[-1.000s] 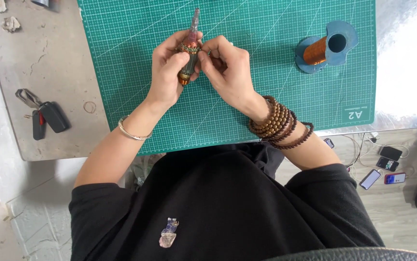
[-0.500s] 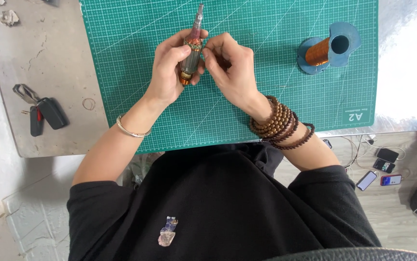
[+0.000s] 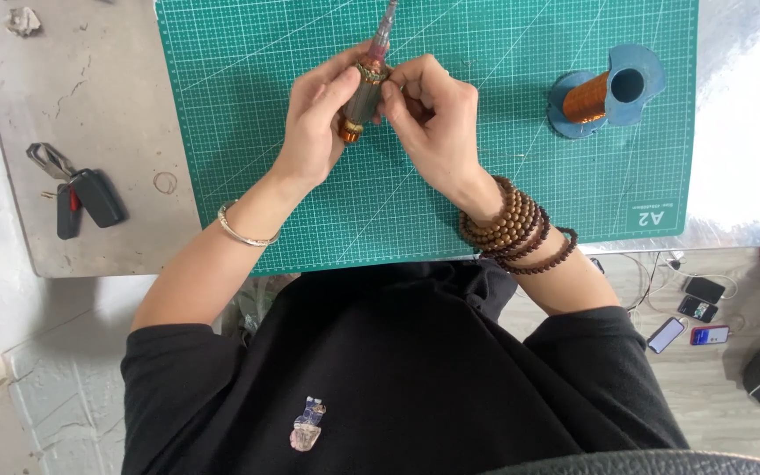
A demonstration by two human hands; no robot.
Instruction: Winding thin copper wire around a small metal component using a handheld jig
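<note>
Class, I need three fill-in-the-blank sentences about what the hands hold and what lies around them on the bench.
1. Both hands, left hand and right hand, hold a small motor rotor above the ____ cutting mat.
2. The blue spool on the mat carries ____-coloured wire.
3. The keys lie on the person's ____ side.

Missing words: green; copper; left

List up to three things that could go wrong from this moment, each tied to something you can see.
1. The motor armature, pinched above the cutting mat by the left hand and right hand, might slip and drop.
2. The blue spool of copper wire lies on its side and could roll.
</note>
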